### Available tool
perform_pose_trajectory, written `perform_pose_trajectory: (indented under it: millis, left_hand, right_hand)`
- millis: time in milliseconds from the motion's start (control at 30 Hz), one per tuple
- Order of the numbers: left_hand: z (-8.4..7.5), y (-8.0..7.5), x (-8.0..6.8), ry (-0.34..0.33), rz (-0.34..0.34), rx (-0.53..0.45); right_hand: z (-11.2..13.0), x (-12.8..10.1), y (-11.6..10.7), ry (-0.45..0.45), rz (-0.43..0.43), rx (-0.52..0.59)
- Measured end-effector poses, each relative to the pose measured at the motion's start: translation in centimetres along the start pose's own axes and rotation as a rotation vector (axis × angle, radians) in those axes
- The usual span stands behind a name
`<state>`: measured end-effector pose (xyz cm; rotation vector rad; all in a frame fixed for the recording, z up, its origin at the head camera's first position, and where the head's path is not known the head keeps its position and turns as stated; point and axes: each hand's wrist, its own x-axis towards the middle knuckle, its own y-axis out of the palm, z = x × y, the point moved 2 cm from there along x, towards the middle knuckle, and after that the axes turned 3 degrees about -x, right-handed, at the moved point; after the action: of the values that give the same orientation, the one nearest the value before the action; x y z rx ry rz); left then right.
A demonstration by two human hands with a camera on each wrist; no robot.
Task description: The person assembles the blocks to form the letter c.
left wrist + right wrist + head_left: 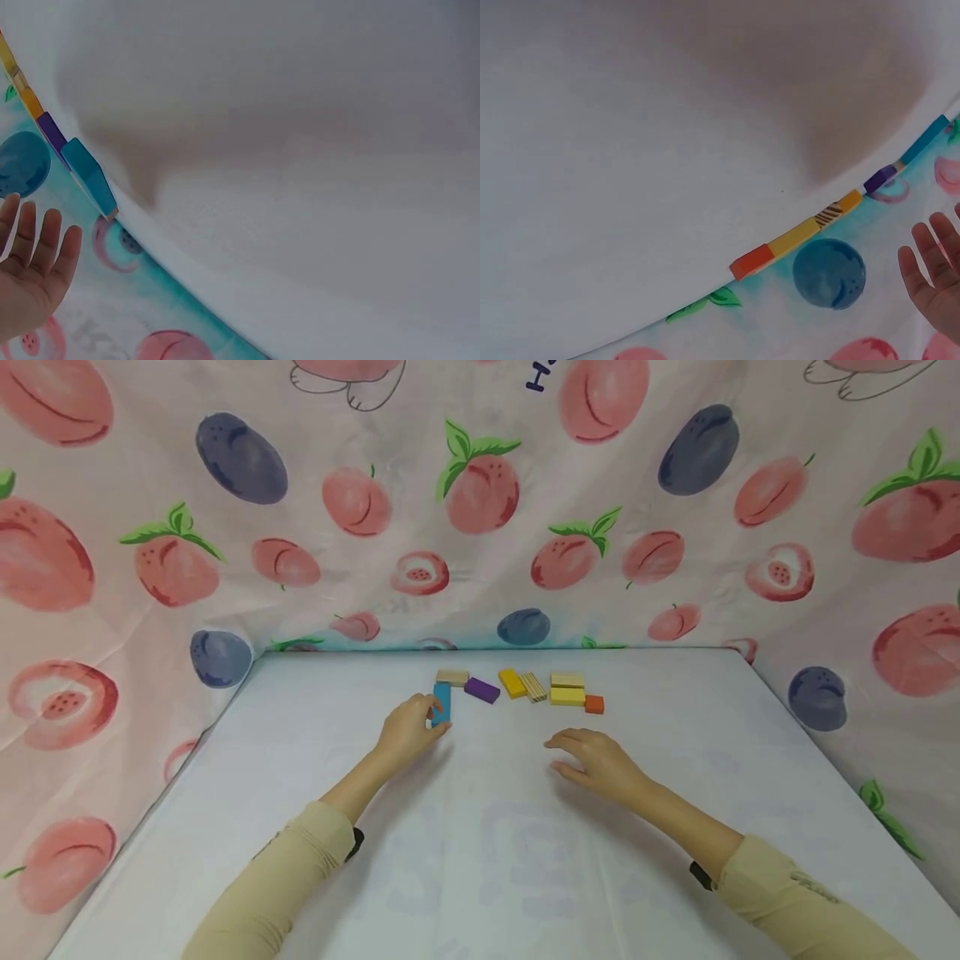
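Observation:
My left hand (407,727) is held out by a blue block (442,703), its fingers overlapping the block's left edge in the head view. The left wrist view shows that hand (37,270) with fingers spread and apart from the blue block (90,177). My right hand (600,762) hovers over the white table with relaxed fingers, holding nothing. Beyond the hands lie a plain wooden block (453,677), a purple block (482,690), an orange-yellow block (513,683), a striped block (534,687), a yellow block (567,696) and a small orange-red block (594,704).
Another pale wooden block (567,679) lies behind the yellow one. The blocks form a loose row near the far edge of the white table (495,843). A fruit-printed cloth (480,568) rises behind the table and along both sides.

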<state>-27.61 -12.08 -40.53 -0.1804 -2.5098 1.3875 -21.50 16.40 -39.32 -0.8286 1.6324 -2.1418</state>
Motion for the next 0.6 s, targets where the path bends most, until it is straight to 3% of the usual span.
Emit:
perform_pose_trajectory:
  millis: [300, 600]
  left_hand:
    - [0.3, 0.7, 2.0, -0.089, -0.078, -0.069]
    - [1.1, 1.3, 2.9, -0.194, -0.092, -0.160]
  right_hand:
    - [0.8, 1.0, 0.1, -0.007, -0.007, 0.001]
    - [1.2, 2.4, 0.7, -0.016, 0.003, 0.007]
